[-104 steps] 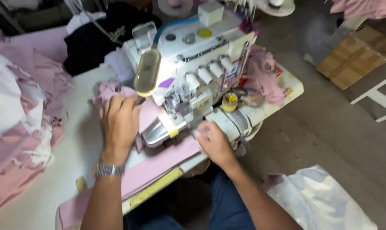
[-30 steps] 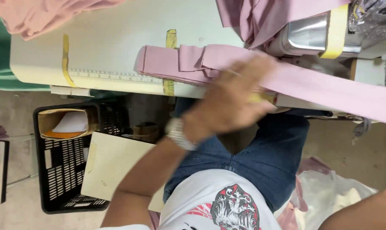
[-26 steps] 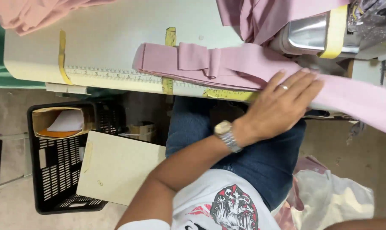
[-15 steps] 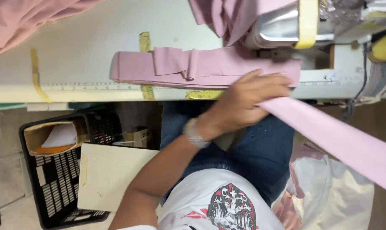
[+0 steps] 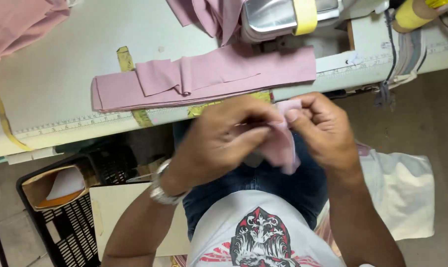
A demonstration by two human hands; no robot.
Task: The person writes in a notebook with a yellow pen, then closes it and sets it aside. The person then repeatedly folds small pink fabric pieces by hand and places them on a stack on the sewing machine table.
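Note:
My left hand [image 5: 219, 141] and my right hand [image 5: 322, 128] meet over my lap, both pinching the end of a narrow pink fabric strip [image 5: 282, 143]. The strip hangs down between my fingers in front of my blue jeans. A steel watch [image 5: 162, 190] sits on my left wrist. On the white table edge just beyond my hands lies a stack of folded pink fabric strips [image 5: 204, 76]. The metal base of the sewing machine [image 5: 273, 17] stands behind that stack.
A ruler strip runs along the white table's front edge [image 5: 61, 126]. More pink cloth [image 5: 21, 22] lies at the far left. A black crate [image 5: 61, 207] with a cardboard sheet sits on the floor at the left. A white bag [image 5: 402, 190] lies at the right.
My view dropped from the machine to the table edge and my lap. My left hand left the long strip on the table; both hands now hold its end together.

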